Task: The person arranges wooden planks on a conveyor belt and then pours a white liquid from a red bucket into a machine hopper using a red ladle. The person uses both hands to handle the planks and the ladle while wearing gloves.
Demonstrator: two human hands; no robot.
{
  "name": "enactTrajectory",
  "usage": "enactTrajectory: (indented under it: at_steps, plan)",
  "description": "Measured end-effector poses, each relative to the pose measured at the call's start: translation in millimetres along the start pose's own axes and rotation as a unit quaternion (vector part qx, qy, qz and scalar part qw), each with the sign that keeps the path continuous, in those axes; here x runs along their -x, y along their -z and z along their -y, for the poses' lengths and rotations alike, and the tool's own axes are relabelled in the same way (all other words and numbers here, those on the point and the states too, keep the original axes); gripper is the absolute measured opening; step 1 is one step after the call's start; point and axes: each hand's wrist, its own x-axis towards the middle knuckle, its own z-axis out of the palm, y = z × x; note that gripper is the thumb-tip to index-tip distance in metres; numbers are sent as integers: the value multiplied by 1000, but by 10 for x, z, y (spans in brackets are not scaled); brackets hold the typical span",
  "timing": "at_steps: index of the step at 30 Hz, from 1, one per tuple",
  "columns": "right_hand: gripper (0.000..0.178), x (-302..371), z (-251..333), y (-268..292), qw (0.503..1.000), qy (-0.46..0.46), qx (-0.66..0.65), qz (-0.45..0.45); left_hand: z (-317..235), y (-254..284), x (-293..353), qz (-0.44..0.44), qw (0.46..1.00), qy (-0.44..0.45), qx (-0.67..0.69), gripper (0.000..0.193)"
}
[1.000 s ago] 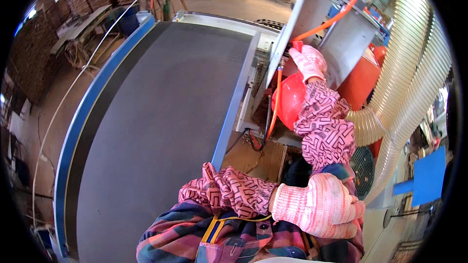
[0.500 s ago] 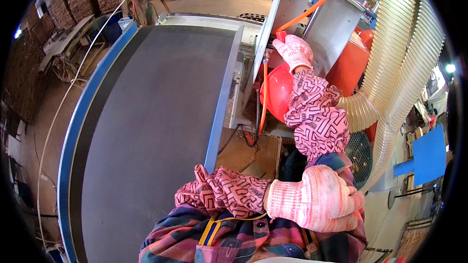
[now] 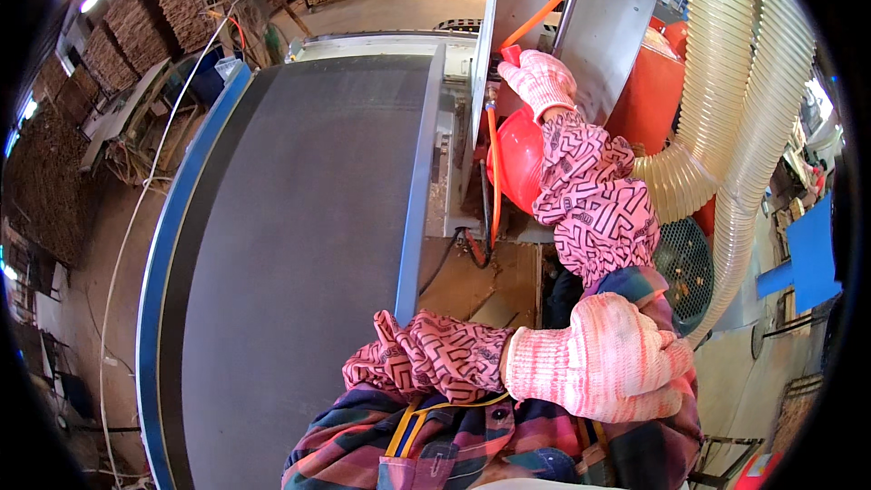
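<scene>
My right hand [image 3: 542, 82], in a pink-and-white knit glove, reaches forward to a machine with grey metal plates [image 3: 603, 45]. Its fingers close round a small red knob-like piece [image 3: 511, 55], mostly covered by the glove. Just below that hand is a smooth, rounded red part [image 3: 517, 159], with an orange hose [image 3: 495, 181] running down in front of it. Bent across my body, my left hand [image 3: 599, 358] wears a matching glove and lies against my right upper arm. Its fingers are curled in, and whatever they may hold is hidden.
A wide dark conveyor belt [image 3: 299, 245] with blue side rails [image 3: 415, 218] runs along my left. Thick ribbed clear hoses [image 3: 717, 82] hang at the right, beside a mesh guard [image 3: 682, 272]. A white cable [image 3: 145, 181] crosses the far left. Stacked wood [image 3: 354, 0] stands behind.
The whole view has shifted slightly, with the belt and my near hand sitting farther right in the picture. Both hands keep the same pose and place on the scene.
</scene>
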Motion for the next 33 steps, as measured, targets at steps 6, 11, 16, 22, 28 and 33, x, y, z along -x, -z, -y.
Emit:
enactTrajectory:
  at_steps: [6,11,16,22,28,33]
  plan:
    - [49,3,-9,48,1000,-4,-1,0,25,-55,13,-12,999,-42,16,9]
    - [48,13,-12,67,1000,-9,1,1,-3,11,-3,62,997,3,34,12]
    - [48,0,3,46,1000,-12,1,3,4,-48,40,31,999,-7,16,21]
    - [49,5,-3,73,1000,-20,0,10,-34,73,-27,98,989,81,72,17]
    - [50,6,-11,57,1000,-7,1,1,54,-33,23,32,998,-58,2,15]
    - [49,-3,3,34,1000,-13,7,-6,4,10,-15,20,997,46,65,25]
